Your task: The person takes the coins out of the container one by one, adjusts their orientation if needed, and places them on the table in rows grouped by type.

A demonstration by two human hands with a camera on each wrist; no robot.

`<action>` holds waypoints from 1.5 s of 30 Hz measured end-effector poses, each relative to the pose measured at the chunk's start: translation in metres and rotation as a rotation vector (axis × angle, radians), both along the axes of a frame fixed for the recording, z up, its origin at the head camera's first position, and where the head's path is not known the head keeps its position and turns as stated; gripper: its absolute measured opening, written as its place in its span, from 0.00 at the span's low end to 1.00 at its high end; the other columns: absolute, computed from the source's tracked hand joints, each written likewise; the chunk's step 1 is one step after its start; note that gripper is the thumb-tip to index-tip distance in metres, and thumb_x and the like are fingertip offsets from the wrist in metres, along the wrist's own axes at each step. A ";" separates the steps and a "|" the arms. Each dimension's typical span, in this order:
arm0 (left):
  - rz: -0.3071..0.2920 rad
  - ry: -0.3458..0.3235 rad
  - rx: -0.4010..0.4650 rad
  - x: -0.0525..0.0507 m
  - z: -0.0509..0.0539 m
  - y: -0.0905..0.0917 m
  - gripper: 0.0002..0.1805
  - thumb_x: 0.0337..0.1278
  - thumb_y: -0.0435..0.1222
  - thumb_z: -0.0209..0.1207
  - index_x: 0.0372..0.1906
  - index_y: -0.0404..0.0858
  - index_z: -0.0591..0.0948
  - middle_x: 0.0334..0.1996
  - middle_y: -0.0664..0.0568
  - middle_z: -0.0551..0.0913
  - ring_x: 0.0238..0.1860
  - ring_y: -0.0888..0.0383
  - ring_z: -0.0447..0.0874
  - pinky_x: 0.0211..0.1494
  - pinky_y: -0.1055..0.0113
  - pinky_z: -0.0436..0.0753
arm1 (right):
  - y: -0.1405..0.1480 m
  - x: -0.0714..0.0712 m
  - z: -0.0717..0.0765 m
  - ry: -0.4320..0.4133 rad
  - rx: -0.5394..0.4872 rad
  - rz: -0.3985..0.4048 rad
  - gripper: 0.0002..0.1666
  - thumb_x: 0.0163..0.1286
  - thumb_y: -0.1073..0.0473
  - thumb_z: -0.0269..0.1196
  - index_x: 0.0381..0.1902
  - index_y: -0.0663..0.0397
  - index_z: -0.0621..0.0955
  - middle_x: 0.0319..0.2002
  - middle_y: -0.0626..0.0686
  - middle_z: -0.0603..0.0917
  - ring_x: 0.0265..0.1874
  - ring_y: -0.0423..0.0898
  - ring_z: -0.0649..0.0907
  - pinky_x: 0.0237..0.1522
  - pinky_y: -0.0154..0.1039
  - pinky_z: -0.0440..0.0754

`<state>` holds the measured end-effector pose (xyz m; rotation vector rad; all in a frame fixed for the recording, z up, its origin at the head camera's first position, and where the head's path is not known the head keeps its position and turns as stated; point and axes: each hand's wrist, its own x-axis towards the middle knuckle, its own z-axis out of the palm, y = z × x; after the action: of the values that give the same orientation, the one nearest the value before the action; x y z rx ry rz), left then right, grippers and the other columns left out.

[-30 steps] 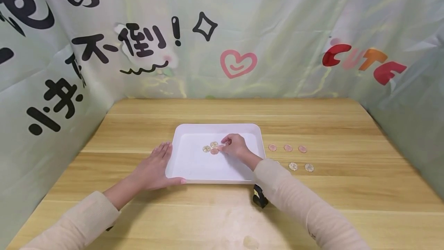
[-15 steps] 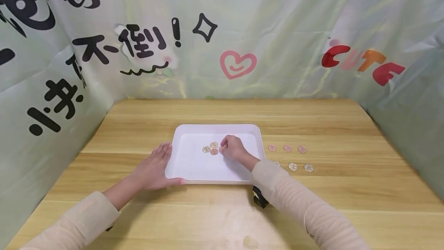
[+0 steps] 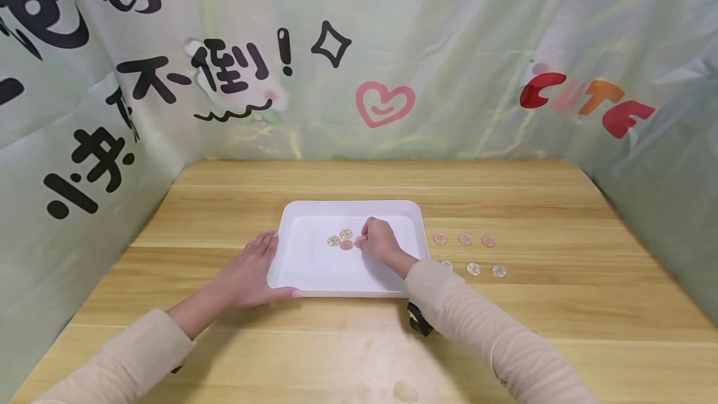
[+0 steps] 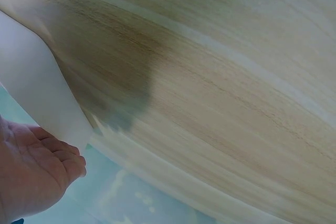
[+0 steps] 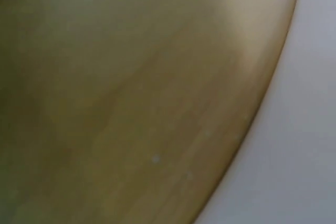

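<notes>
A shallow white tray (image 3: 314, 273) lies on the wooden table. Two gold-coloured coins (image 3: 345, 234) and a copper-coloured coin (image 3: 346, 245) sit close together inside it. Just right of them, my right hand (image 3: 381, 240) is over the tray with curled fingers and seems to pinch another copper coin, which the fingers hide. My left hand (image 3: 247, 274) rests along the tray's left edge, fingers straight and thumb at the front corner; its palm side shows in the left wrist view. The right wrist view is blurred and shows no hand.
Right of the tray, three copper coins (image 3: 465, 240) lie in a row on the table (image 3: 538, 304). Nearer is a row of silver-coloured coins (image 3: 473, 269), one partly behind the right sleeve (image 3: 477, 323). A printed curtain (image 3: 460, 111) stands behind and at both sides.
A copper coin seen beside my right fingertips a second ago is now out of sight at them. The right hand has shifted very slightly; the left hand and tray stay put.
</notes>
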<state>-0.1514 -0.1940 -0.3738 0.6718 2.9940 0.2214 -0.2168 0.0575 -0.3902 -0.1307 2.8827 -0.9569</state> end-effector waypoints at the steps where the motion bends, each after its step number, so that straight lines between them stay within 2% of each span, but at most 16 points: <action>1: 0.000 0.000 0.000 0.000 0.000 0.000 0.61 0.41 0.66 0.57 0.66 0.20 0.55 0.68 0.28 0.55 0.70 0.36 0.52 0.71 0.46 0.58 | 0.000 0.000 0.000 0.000 -0.001 -0.003 0.09 0.58 0.65 0.65 0.30 0.64 0.75 0.25 0.53 0.76 0.27 0.45 0.72 0.29 0.32 0.72; 8: 0.001 0.003 -0.002 -0.001 -0.001 0.000 0.61 0.41 0.66 0.57 0.66 0.19 0.55 0.68 0.28 0.55 0.70 0.35 0.53 0.71 0.46 0.58 | 0.002 0.001 -0.001 0.029 -0.051 0.001 0.09 0.58 0.65 0.65 0.28 0.65 0.75 0.23 0.52 0.74 0.27 0.44 0.73 0.30 0.32 0.73; 16: 0.005 0.006 -0.011 -0.001 -0.002 0.000 0.62 0.41 0.67 0.57 0.66 0.20 0.56 0.68 0.28 0.55 0.70 0.36 0.53 0.71 0.46 0.58 | 0.004 0.000 -0.002 0.035 -0.032 0.023 0.10 0.56 0.66 0.66 0.29 0.65 0.74 0.24 0.53 0.75 0.27 0.44 0.72 0.29 0.32 0.71; 20: 0.004 0.005 -0.010 0.000 -0.002 0.000 0.62 0.40 0.67 0.57 0.66 0.20 0.56 0.68 0.28 0.56 0.70 0.36 0.53 0.71 0.46 0.59 | 0.007 0.000 -0.002 0.026 -0.092 -0.016 0.10 0.56 0.67 0.67 0.27 0.64 0.75 0.22 0.52 0.74 0.26 0.44 0.72 0.27 0.30 0.69; 25: 0.005 0.006 0.004 0.000 -0.002 0.001 0.62 0.40 0.66 0.58 0.66 0.20 0.56 0.68 0.28 0.56 0.70 0.36 0.53 0.71 0.46 0.59 | 0.011 -0.001 0.000 -0.043 -0.160 -0.093 0.05 0.60 0.68 0.63 0.26 0.64 0.79 0.24 0.53 0.77 0.25 0.42 0.73 0.24 0.27 0.69; 29: 0.008 0.010 0.007 -0.001 -0.002 0.001 0.62 0.40 0.66 0.58 0.66 0.20 0.56 0.68 0.28 0.56 0.70 0.36 0.53 0.71 0.46 0.59 | 0.015 0.000 0.007 -0.090 -0.219 -0.121 0.05 0.61 0.67 0.61 0.27 0.65 0.80 0.22 0.53 0.79 0.19 0.40 0.74 0.19 0.26 0.69; 34: 0.006 0.008 0.002 -0.001 -0.002 0.000 0.62 0.40 0.67 0.58 0.66 0.20 0.56 0.68 0.28 0.55 0.70 0.35 0.53 0.71 0.46 0.58 | 0.025 0.004 0.021 -0.137 -0.299 -0.132 0.05 0.62 0.68 0.59 0.28 0.66 0.80 0.18 0.51 0.77 0.14 0.37 0.73 0.17 0.26 0.70; 45: -0.005 0.012 0.006 -0.002 -0.002 0.000 0.62 0.40 0.66 0.58 0.65 0.19 0.56 0.67 0.27 0.56 0.69 0.35 0.53 0.71 0.45 0.58 | 0.058 0.015 0.043 -0.216 -0.439 -0.146 0.07 0.65 0.65 0.58 0.32 0.66 0.78 0.21 0.53 0.77 0.14 0.38 0.69 0.18 0.27 0.70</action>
<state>-0.1530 -0.1941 -0.3753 0.6833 3.0035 0.2267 -0.2020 0.1154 -0.3468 0.1443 2.4737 -1.5160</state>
